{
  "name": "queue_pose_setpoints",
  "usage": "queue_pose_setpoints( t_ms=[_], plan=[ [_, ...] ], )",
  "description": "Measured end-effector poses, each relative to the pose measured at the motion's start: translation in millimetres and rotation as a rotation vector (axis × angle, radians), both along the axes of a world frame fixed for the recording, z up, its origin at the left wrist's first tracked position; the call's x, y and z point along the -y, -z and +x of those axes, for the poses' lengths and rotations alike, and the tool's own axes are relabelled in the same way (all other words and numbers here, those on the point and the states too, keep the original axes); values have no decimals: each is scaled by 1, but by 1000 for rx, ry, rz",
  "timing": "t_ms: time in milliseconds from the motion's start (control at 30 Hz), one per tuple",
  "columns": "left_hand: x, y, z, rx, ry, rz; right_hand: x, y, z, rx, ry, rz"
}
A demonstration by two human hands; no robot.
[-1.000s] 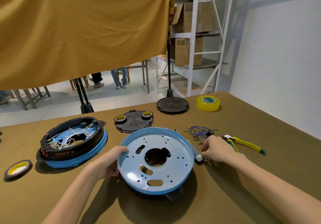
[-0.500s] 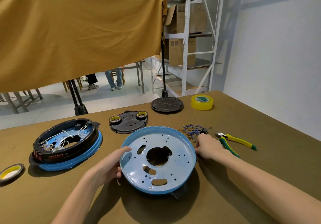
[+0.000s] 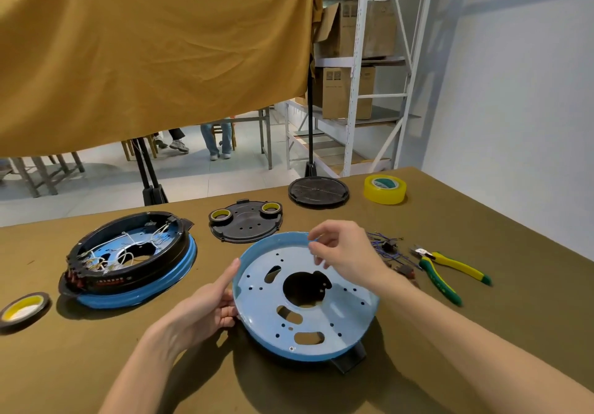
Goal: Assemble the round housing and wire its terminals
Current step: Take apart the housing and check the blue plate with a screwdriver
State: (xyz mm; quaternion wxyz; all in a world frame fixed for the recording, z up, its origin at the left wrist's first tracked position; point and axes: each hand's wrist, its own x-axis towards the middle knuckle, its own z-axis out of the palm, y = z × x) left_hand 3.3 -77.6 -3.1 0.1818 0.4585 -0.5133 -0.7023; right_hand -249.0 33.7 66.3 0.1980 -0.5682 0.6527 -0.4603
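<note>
The empty blue round housing (image 3: 340,323) lies in front of me, tilted, with a large centre hole and several small holes. My left hand (image 3: 205,307) grips its left rim, thumb along the edge and fingers underneath. Above the far rim hovers my right hand (image 3: 344,253), its fingers loosely curled, and I see nothing between the fingertips. A bundle of blue wires with terminals (image 3: 385,246) lies just right of that hand. At the left sits a second blue housing with a black ring and white wiring (image 3: 128,259).
Yellow-green cutters (image 3: 450,269) lie to the right of the wires. A black plate carrying two small tape rolls (image 3: 246,221), a black round lid (image 3: 318,190) and a yellow tape roll (image 3: 384,189) stand at the back. Another tape roll (image 3: 22,309) lies at far left.
My right hand has left the table beside the wires and risen leftward over the housing's far rim. My left hand keeps its hold on the left rim.
</note>
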Motion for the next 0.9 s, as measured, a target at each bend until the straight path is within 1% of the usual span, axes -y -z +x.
queue_pose_setpoints(
  t_ms=[167, 267, 533, 767, 833, 900],
  plan=[
    [-1, 6, 7, -60, 29, -28, 30, 15, 46, 70, -113, -94],
    [-1, 12, 12, -112, 30, -28, 38, 24, 61, 58, -144, -163],
    [1, 16, 20, -201, 75, -27, 38, 34, 76, -148, -258, -302],
    [-4, 14, 18, -250, 22, -21, 36, 39, 79, -250, -295, -317],
    [-6, 12, 17, -248, 21, -22, 36, 40, 80, -317, -289, -322],
    [-6, 11, 17, -246, 17, -21, 36, 39, 82, -431, -291, -342]
  ],
)
